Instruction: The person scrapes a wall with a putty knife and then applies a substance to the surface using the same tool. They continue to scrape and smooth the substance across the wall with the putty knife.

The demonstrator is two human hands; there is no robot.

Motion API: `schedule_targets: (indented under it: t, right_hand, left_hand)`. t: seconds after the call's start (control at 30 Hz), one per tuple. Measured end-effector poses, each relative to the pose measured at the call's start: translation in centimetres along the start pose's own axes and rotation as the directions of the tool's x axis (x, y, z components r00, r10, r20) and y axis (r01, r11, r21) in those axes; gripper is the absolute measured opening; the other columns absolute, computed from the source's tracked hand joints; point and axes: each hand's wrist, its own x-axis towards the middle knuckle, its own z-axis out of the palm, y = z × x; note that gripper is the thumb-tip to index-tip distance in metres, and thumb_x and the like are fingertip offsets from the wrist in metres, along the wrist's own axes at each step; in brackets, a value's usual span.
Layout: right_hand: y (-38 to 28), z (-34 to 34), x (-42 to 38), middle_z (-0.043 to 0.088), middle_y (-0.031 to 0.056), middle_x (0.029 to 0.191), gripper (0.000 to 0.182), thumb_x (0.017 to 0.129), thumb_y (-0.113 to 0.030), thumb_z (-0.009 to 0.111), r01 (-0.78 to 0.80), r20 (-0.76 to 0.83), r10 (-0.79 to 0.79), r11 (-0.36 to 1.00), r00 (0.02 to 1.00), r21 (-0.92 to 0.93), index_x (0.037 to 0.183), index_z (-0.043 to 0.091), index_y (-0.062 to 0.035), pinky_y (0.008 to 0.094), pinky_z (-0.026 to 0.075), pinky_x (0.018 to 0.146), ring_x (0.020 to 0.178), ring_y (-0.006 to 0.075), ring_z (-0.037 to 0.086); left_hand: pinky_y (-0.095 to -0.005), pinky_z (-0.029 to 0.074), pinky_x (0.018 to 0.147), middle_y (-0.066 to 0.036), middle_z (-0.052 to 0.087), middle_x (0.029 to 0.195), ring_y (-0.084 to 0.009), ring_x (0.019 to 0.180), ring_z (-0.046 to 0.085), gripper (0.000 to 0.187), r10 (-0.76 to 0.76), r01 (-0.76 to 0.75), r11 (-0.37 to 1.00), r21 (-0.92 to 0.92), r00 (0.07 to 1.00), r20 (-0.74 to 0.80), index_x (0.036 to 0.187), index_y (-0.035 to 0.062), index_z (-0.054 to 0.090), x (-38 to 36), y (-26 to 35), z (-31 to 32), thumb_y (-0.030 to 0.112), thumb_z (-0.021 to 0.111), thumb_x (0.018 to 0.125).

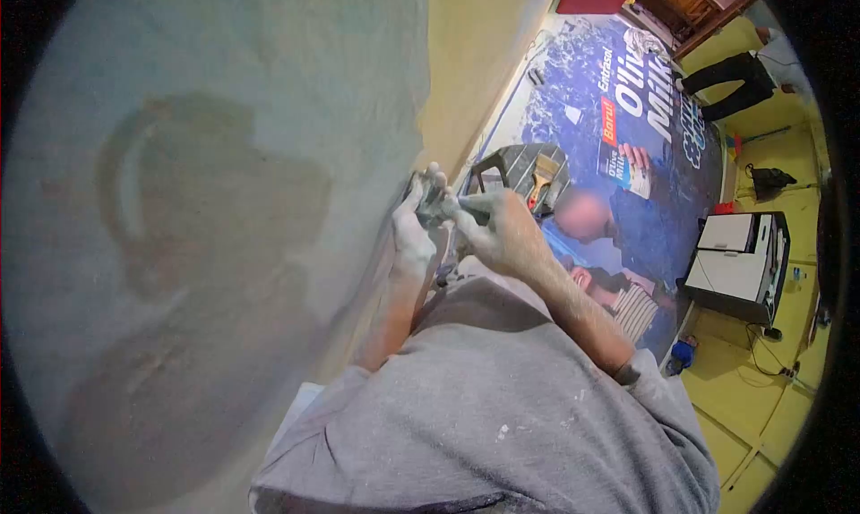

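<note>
While our dust-whitened left hand (415, 226) cups a small dark-grey object (434, 208), our dust-whitened right hand (502, 232) meets it there with bent fingers; we cannot tell whether either is clamped on it. The object sits just beside the grey plastered wall (358, 93). Beyond our right hand, a tan-bristled paintbrush (546, 167) lies on a dark ribbed container (515, 160) over a blue printed banner (658, 205).

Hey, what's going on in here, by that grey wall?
Someone in a marked grey shirt is beside a largely grey wall. Their left hand and right hand are close together at a small dark thing, too unclear to name. Nearby, a paintbrush lies on a dark ridged object. A printed banner covers much of the floor, and another person stands farther off.
</note>
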Motion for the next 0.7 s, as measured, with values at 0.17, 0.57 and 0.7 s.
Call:
schedule_targets:
  t: [0.17,0.57,0.7]
  right_hand:
    - [-0.2,0.2,1.8,0.06,0.0268,0.064,0.024,0.082,-0.014,0.057,-0.147,0.077,0.153,0.986,0.985,-0.081,0.08,0.066,0.0078,0.0419,0.051,0.064,0.061,0.0359,0.065]
    - [-0.4,-0.3,0.5,0.063,0.0213,0.066,0.028,0.088,-0.019,0.058,-0.061,0.061,0.064,0.997,0.996,-0.05,0.094,0.068,0.0072,0.0365,0.048,0.063,0.06,0.0181,0.059]
    - [-0.6,-0.7,0.0,0.063,0.0253,0.067,0.028,0.085,-0.018,0.058,-0.032,0.008,0.031,0.999,0.999,0.032,0.089,0.068,0.0078,0.0417,0.051,0.063,0.062,0.034,0.066]
  left_hand:
    - [-0.027,0.055,0.083,-0.007,0.065,0.11,-0.0173,0.092,0.063,0.032,-0.086,0.083,0.975,-0.204,0.996,-0.007,0.123,-0.0007,0.057,1.2,-1.2,-1.3,0.019,0.044,0.101]
    - [-0.0375,0.055,0.08,-0.012,0.066,0.113,-0.0206,0.1,0.065,0.027,0.008,-0.017,0.999,-0.045,0.978,-0.209,0.119,0.0038,0.056,-1.2,0.5,1.2,0.019,0.046,0.099]
    - [-0.0385,0.055,0.083,-0.012,0.066,0.114,-0.0217,0.101,0.065,0.027,-0.039,0.026,0.992,-0.12,0.993,-0.109,0.12,0.0041,0.054,-0.4,0.6,2.2,0.016,0.047,0.097]
